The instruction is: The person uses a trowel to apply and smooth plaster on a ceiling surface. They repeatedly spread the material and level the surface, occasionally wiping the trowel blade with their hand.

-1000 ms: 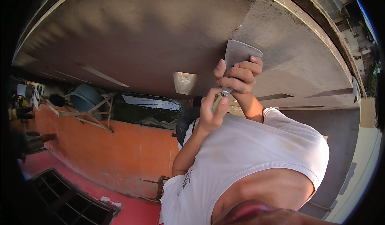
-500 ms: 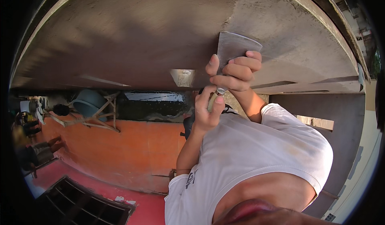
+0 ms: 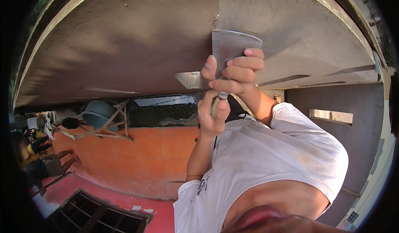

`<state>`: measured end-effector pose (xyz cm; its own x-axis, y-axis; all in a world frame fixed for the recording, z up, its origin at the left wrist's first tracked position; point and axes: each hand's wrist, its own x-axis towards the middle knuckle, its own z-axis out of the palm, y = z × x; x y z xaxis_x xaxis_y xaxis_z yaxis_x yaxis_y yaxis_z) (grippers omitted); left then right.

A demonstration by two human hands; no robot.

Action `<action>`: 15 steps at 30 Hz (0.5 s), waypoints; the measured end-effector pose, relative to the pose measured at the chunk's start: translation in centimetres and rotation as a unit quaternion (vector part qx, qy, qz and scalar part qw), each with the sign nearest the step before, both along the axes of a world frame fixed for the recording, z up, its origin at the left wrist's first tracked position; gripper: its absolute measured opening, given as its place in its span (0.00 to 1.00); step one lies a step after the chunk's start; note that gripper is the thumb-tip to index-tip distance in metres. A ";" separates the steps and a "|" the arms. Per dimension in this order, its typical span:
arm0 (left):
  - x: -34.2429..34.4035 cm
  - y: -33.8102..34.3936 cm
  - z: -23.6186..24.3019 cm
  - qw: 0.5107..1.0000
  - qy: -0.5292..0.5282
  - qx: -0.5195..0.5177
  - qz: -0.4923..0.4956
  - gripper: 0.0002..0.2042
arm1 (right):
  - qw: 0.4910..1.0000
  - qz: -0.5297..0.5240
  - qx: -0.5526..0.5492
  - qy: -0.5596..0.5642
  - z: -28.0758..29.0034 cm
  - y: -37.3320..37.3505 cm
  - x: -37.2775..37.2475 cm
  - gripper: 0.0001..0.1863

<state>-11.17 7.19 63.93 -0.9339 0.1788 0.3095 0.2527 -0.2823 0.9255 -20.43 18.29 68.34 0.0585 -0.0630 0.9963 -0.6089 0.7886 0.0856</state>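
A wide scraper with a flaring metal blade lies against a grey plastered surface, near a seam between its darker brown left part and paler right part. My right hand is closed around the blade's narrower part, with the thumb on its left side. Just below, my left hand grips a pale handle with a round metal end. Fingers hide the join, so I cannot tell whether handle and blade are one tool.
Slot-like openings, one a bright hole, cut the plastered surface. Behind on the left, a blue-grey basin rests on a wooden frame by an orange wall. People are at the far left. A grey wall stands right.
Both hands and the scraper have shifted slightly left in the picture, while the seam shifts left too and the basin right. Both grips look the same.
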 end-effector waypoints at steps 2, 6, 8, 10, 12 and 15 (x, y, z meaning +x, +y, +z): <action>0.2 -0.3 0.3 1.000 -0.013 -0.007 0.000 0.17 | 1.000 -0.017 -0.006 -0.015 -0.3 -0.3 0.1 0.25; 0.3 -0.1 0.4 1.000 -0.014 -0.013 0.012 0.16 | 0.998 0.017 -0.047 0.022 -0.3 -0.7 -0.5 0.22; 0.5 -0.4 0.2 1.000 0.000 -0.024 0.018 0.16 | 0.999 0.014 -0.030 0.028 -0.1 -0.8 -0.3 0.25; -0.1 -1.2 0.8 0.999 -0.003 -0.038 0.011 0.16 | 1.000 -0.008 -0.028 0.008 -0.2 -1.0 -0.1 0.25; 0.0 -1.3 0.6 0.999 -0.008 -0.043 0.012 0.16 | 0.999 -0.012 -0.030 -0.006 -0.5 -1.0 0.0 0.25; -0.3 -1.2 0.1 0.999 0.007 -0.050 0.014 0.16 | 0.999 -0.007 -0.037 0.013 -0.5 -1.2 -0.5 0.25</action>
<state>-11.46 5.95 64.02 -0.9345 0.1831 0.3052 0.2732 -0.1804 0.9449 -20.94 17.08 67.84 0.0847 0.0101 0.9964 -0.5961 0.8017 0.0426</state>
